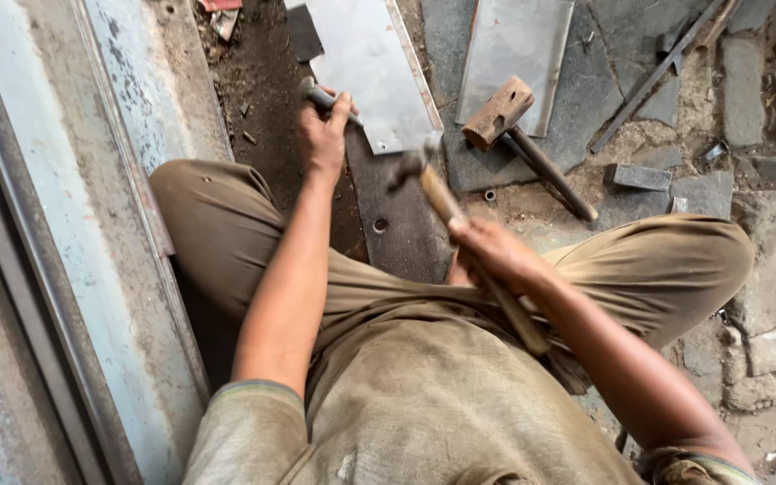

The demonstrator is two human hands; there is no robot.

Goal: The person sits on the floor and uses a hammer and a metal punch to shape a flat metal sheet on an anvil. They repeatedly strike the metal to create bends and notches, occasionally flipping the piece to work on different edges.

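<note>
Chisel: a short dark metal chisel [321, 95] is held against the near left corner of a shiny metal sheet [372, 67].
Left hand: the left hand [323, 135] is closed tight around the chisel, with the thumb on top.
Hammer: a hammer [460, 229] with a wooden handle is held up over the dark plate; its head is blurred, just right of the chisel.
Right hand: the right hand [494, 253] is wrapped shut around the middle of the hammer handle.
Dark plate: a flat dark steel plate [397, 224] with a small round hole is laid on the ground between the knees, and the sheet's near edge is set over its far end.
Second sheet: another grey metal sheet [515, 54] is laid to the right of the first one, at the far edge of the ground.
Mallet: a wooden mallet [518, 135] is left on the stone floor [756, 90], just beside the hammer head, its handle pointed to the right knee.
Small bits: a grey metal block [637, 176] and a thin rod [662, 67] are seen further right.
Left side: a long pale blue metal frame [56, 242] is laid along the left leg.
</note>
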